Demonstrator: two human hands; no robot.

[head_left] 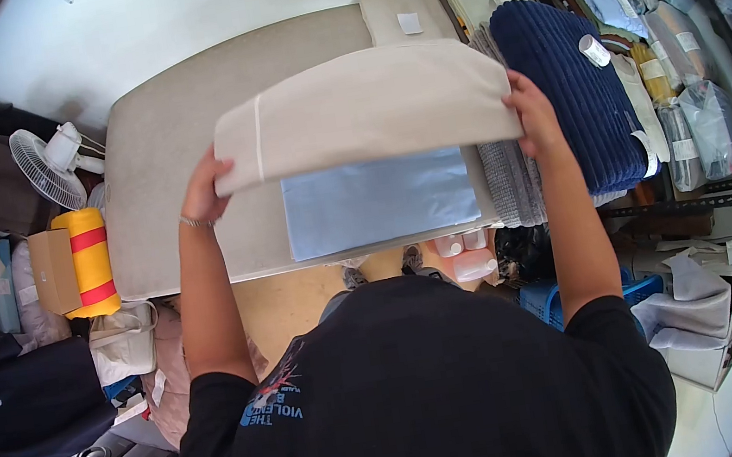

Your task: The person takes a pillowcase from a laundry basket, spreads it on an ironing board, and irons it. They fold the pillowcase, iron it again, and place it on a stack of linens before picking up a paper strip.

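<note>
A folded beige cloth point(368, 107) with a pale stripe near its left end is stretched between my two hands, above the table. My left hand point(209, 187) grips its left end, thumb on top. At the right end, my right hand point(532, 112) has its fingers closed on the edge. Below the beige cloth lies a folded light blue cloth point(382, 207) on the grey-beige padded table point(160, 164), its back part hidden. Behind the held cloth, another folded beige cloth point(383, 16) bears a small white label point(409, 23).
To the right are a folded navy ribbed blanket point(563, 98), a grey knit fabric point(511, 161) and shelves of bagged textiles point(677, 44). On the left stand a white fan point(53, 165), a yellow-red roll point(88, 263) and a cardboard box point(54, 272). A blue basket point(540, 302) sits lower right.
</note>
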